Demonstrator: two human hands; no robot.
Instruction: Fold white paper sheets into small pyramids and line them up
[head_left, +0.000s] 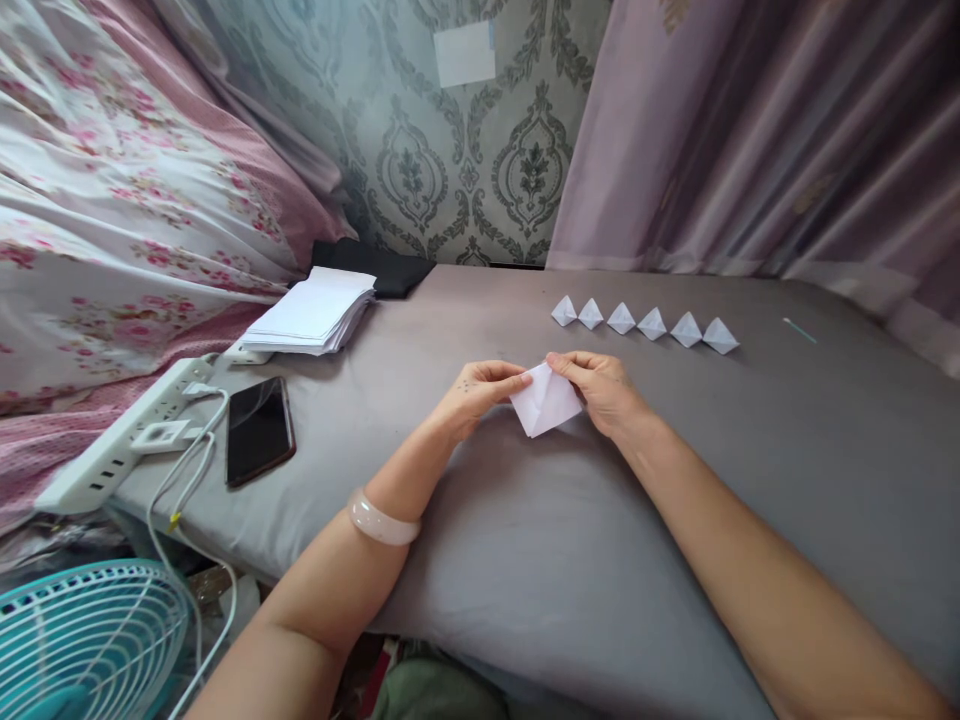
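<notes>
Between my two hands is a folded white paper [543, 402], diamond-shaped with a crease down its middle and one corner pointing toward me. My left hand [484, 392] pinches its left side, thumb on top. At the upper corner, the fingers of my right hand [600, 384] are closed on the same paper. A pale bangle circles my left wrist. Beyond my hands stands a row of several small folded paper pieces [621, 319], all white and pointed. A stack of white paper sheets [311, 308] lies at the back left.
A dark phone [260, 432] lies left of my arm, beside a white power strip [150, 425] with cables hanging off the edge. A teal fan [90, 640] stands at the lower left. Behind the stack is a black flat item [382, 268]; a thin stick [799, 330] lies far right.
</notes>
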